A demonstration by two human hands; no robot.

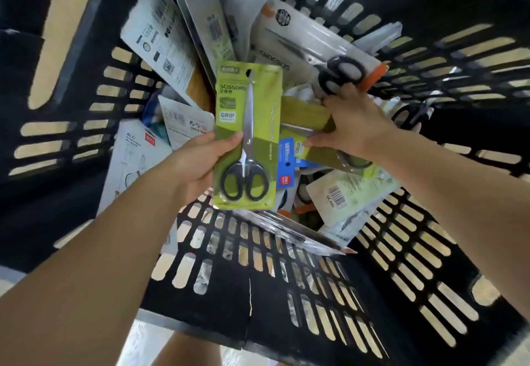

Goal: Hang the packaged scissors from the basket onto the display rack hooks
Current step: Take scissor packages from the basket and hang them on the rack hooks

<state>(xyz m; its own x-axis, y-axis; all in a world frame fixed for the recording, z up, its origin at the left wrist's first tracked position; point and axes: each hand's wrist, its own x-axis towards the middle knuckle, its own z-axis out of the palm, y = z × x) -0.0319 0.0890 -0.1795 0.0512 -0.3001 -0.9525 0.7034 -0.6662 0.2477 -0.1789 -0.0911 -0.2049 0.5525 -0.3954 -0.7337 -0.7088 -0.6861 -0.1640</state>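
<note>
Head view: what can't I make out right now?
- Display rack: out of frame.
- Right hand fingertips: buried among packs; what it grips is unclear.
- Second green pack: mostly under that hand.
- Basket floor: covered by packs.
- Left hand fingers: behind the green pack.

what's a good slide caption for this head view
Left hand holds a green scissors pack above the black basket while the right hand reaches among other packs.
</note>
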